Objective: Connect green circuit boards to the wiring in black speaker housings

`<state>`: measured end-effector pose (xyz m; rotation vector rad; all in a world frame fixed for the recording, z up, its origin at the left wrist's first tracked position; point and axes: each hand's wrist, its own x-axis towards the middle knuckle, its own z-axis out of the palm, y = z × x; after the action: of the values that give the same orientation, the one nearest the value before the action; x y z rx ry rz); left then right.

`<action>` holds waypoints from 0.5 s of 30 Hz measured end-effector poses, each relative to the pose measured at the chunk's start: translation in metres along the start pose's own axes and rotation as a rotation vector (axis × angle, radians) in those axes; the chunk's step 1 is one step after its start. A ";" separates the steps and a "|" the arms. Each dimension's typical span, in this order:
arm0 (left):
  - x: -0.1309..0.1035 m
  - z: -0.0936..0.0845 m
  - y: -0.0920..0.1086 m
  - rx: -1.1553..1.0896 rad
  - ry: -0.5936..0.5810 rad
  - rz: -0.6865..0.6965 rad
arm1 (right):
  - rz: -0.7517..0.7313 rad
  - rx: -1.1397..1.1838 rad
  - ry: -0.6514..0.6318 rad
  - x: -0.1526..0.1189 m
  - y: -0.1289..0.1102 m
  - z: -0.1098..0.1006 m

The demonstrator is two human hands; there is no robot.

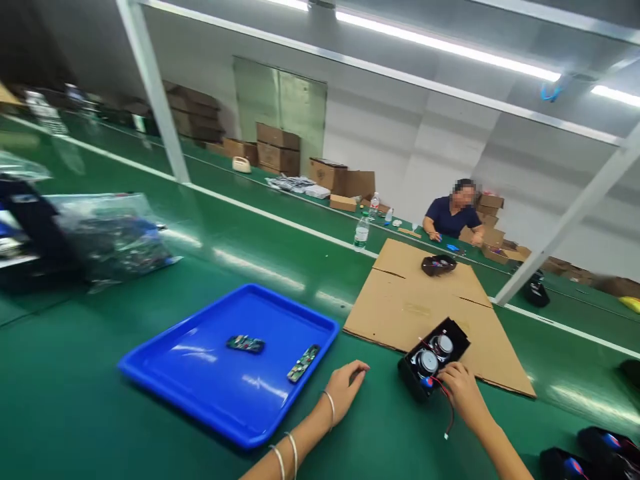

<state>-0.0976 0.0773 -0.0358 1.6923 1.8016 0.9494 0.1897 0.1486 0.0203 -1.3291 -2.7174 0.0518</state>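
Observation:
A black speaker box (pixel 410 383) lies tilted at the near edge of the cardboard, its inside showing two round silver speakers, a blue part and red and black wires. My right hand (pixel 461 390) grips its right side near the wires, fingers bent over the edge. A loose wire lead (pixel 451 420) with a white plug hangs below. Between the box and the blue tray (pixel 200 413), my left hand (pixel 345 392) hovers or rests over the green table, empty, thumb and fingers apart. In the tray lie two green circuit boards, one mid-tray (pixel 245 343) and one near the right rim (pixel 303 364).
Flat cardboard (pixel 400 307) carries another black housing (pixel 439 265). More black housings (pixel 565 463) sit at lower right. A plastic bag of parts (pixel 120 237) is at left. Beyond stand a water bottle (pixel 361 233), metal posts (pixel 155 93) and a seated co-worker (pixel 447 217).

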 end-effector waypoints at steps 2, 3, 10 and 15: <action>-0.012 -0.031 -0.016 0.056 0.074 -0.057 | -0.033 -0.005 -0.008 -0.004 -0.002 0.009; -0.016 -0.047 -0.025 0.093 0.110 -0.095 | -0.054 -0.003 -0.012 -0.007 -0.006 0.013; -0.015 -0.093 -0.055 0.216 0.076 -0.315 | -0.155 0.039 0.105 -0.048 -0.070 0.044; -0.010 -0.090 -0.057 0.105 0.056 -0.421 | -0.011 0.034 0.274 -0.069 -0.125 0.051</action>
<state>-0.2013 0.0534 -0.0225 1.2734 2.1622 0.7344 0.1274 0.0181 -0.0258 -1.2121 -2.4834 -0.0791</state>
